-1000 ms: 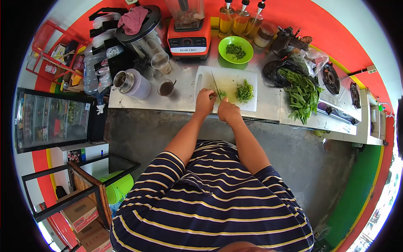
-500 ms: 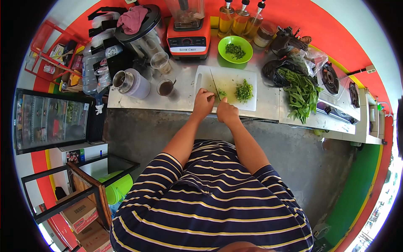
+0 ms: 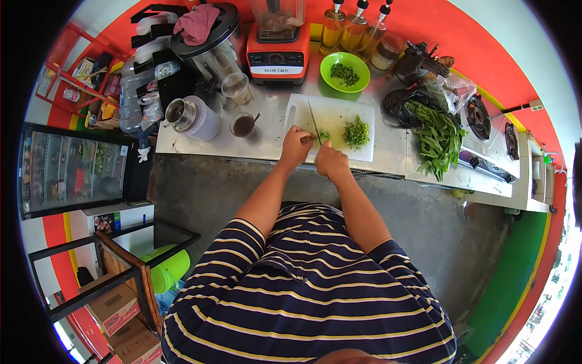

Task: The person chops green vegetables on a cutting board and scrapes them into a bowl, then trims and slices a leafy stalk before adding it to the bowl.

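A knife [image 3: 313, 115] points away from me over the white cutting board [image 3: 298, 104], its handle end hidden in my closed right hand [image 3: 332, 161]. Just left of the blade, my left hand [image 3: 296, 147] is curled shut, with a small dark bit at its fingertips that I cannot make out. A few chopped greens [image 3: 325, 135] lie against the blade's right side. Farther right on the board is a larger pile of chopped greens [image 3: 356, 133]. Behind the board stands a lime-green bowl [image 3: 359, 84] with darker chopped greens inside.
Left of the board are a glass of brown liquid [image 3: 244, 125], a clear cup [image 3: 236, 90] and a metal-topped jug [image 3: 193, 118]. A red blender [image 3: 276, 59] and oil bottles [image 3: 332, 30] stand behind. Leafy greens [image 3: 438, 142] overhang the counter's front edge, near a gas stove [image 3: 485, 121].
The whole view has shifted slightly, so the counter items sit a little further right. My hands keep nearly the same place at the board, with the knife slightly more upright.
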`<state>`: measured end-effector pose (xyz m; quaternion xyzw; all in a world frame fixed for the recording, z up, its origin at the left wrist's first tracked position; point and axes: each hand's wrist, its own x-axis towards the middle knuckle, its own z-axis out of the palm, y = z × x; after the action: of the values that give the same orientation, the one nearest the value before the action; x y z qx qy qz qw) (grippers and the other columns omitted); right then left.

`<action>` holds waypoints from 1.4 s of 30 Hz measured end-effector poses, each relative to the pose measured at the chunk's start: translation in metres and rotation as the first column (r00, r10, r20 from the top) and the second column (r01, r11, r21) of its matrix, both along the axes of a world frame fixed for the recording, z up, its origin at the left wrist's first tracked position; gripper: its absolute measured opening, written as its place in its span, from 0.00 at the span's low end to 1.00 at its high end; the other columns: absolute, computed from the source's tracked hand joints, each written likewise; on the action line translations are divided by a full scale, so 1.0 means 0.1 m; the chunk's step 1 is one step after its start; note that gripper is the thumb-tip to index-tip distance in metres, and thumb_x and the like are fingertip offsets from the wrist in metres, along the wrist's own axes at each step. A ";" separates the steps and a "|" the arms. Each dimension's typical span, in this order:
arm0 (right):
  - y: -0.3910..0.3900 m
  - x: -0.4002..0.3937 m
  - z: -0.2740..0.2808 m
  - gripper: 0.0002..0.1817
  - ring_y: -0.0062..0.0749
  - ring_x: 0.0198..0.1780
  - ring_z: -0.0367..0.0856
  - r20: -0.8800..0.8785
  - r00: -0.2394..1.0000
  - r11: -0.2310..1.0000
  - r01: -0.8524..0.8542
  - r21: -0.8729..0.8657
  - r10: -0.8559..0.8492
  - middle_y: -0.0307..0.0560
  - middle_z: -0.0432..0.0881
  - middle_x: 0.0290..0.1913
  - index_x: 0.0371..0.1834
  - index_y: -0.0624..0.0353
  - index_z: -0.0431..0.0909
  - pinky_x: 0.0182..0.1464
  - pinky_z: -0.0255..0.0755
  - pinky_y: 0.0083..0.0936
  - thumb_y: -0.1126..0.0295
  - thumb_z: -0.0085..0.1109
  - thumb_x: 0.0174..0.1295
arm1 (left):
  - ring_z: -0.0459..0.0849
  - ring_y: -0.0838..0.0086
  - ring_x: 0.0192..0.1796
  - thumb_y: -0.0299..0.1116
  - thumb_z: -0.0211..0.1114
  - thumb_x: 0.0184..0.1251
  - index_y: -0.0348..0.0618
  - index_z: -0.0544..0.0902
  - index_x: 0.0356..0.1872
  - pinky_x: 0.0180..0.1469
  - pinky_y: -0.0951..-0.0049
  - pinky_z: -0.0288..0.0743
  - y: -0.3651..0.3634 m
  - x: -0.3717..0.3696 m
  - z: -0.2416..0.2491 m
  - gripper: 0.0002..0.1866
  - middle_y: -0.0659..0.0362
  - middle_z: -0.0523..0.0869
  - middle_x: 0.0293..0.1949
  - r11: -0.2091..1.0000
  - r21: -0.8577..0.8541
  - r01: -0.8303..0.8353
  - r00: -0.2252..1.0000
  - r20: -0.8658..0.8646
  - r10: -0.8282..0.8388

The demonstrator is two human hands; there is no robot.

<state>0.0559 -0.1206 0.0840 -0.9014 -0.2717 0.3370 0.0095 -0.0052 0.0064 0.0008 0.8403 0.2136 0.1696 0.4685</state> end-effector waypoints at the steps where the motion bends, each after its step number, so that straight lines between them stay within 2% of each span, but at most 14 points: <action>1: 0.00 -0.01 0.00 0.21 0.58 0.57 0.86 0.005 1.000 1.000 0.003 0.003 -0.003 0.69 0.85 0.54 0.58 0.69 0.64 0.61 0.77 0.45 0.69 0.54 0.66 | 0.79 0.67 0.37 0.27 0.73 0.55 0.46 0.91 0.37 0.44 0.66 0.77 0.01 0.00 0.01 0.08 0.56 0.77 0.36 1.000 0.001 -0.001 1.000 0.001 0.001; 7: -0.03 -0.08 -0.09 0.20 0.58 0.58 0.85 0.007 1.000 1.000 0.019 0.018 -0.019 0.69 0.85 0.54 0.58 0.68 0.65 0.62 0.76 0.46 0.69 0.53 0.66 | 0.79 0.68 0.37 0.27 0.74 0.53 0.46 0.90 0.37 0.44 0.67 0.77 -0.02 0.01 -0.08 0.09 0.57 0.77 0.37 0.999 -0.029 -0.032 0.999 0.039 0.033; 17: -0.03 -0.13 -0.10 0.20 0.58 0.59 0.85 0.018 0.999 0.999 0.035 -0.007 -0.035 0.68 0.85 0.55 0.58 0.68 0.65 0.61 0.76 0.46 0.69 0.53 0.66 | 0.78 0.68 0.37 0.28 0.75 0.51 0.46 0.90 0.36 0.43 0.67 0.76 0.02 0.03 -0.06 0.09 0.57 0.76 0.36 1.000 -0.029 0.010 1.000 -0.011 -0.010; 22: 0.04 0.00 -0.06 0.21 0.59 0.59 0.85 0.002 0.998 0.997 0.063 0.037 -0.063 0.69 0.85 0.54 0.58 0.68 0.65 0.62 0.76 0.46 0.69 0.53 0.66 | 0.78 0.68 0.36 0.28 0.75 0.51 0.46 0.90 0.35 0.43 0.67 0.76 0.03 0.01 -0.05 0.09 0.57 0.76 0.37 1.000 -0.015 0.010 1.000 -0.013 -0.010; 32: 0.10 -0.03 -0.08 0.21 0.59 0.58 0.85 -0.007 0.999 0.999 0.049 0.014 -0.049 0.69 0.85 0.54 0.59 0.68 0.64 0.62 0.76 0.46 0.69 0.54 0.66 | 0.80 0.70 0.35 0.26 0.77 0.51 0.42 0.88 0.34 0.41 0.70 0.78 0.02 0.00 -0.09 0.09 0.57 0.78 0.36 0.999 -0.049 -0.012 0.999 0.035 0.014; 35: 0.05 -0.09 -0.15 0.24 0.53 0.58 0.86 0.020 0.998 0.998 0.066 -0.009 -0.066 0.64 0.86 0.54 0.60 0.66 0.62 0.61 0.78 0.44 0.68 0.57 0.65 | 0.80 0.70 0.35 0.26 0.76 0.51 0.40 0.87 0.33 0.41 0.70 0.78 0.04 0.00 -0.10 0.08 0.57 0.78 0.37 0.997 -0.082 -0.005 0.999 0.053 0.009; 37: 0.01 -0.18 -0.14 0.21 0.58 0.58 0.85 -0.012 0.997 0.997 0.082 -0.001 -0.082 0.68 0.85 0.54 0.59 0.67 0.64 0.62 0.76 0.46 0.68 0.53 0.67 | 0.80 0.72 0.35 0.26 0.77 0.53 0.40 0.87 0.34 0.41 0.72 0.78 0.02 0.00 -0.10 0.08 0.57 0.79 0.37 0.996 -0.089 0.001 0.999 0.047 0.003; 40: 0.05 -0.12 -0.12 0.21 0.58 0.59 0.85 0.022 0.998 0.998 0.062 0.025 -0.063 0.69 0.85 0.54 0.59 0.67 0.65 0.62 0.76 0.46 0.68 0.52 0.67 | 0.80 0.72 0.34 0.26 0.76 0.54 0.39 0.87 0.35 0.41 0.72 0.78 0.00 -0.01 -0.05 0.08 0.57 0.78 0.37 0.998 -0.063 -0.007 0.999 0.048 0.010; 42: 0.07 -0.05 -0.10 0.21 0.58 0.59 0.85 0.011 0.997 0.996 0.080 0.034 -0.080 0.69 0.84 0.54 0.59 0.68 0.65 0.62 0.75 0.47 0.68 0.52 0.67 | 0.81 0.69 0.33 0.24 0.73 0.54 0.38 0.86 0.34 0.40 0.69 0.78 -0.01 -0.04 -0.05 0.06 0.55 0.78 0.37 0.998 -0.056 0.023 0.995 0.101 -0.017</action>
<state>0.0505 -0.1135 0.0737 -0.9133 -0.2412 0.3261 0.0364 -0.0090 0.0058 -0.0043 0.8191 0.1861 0.2005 0.5043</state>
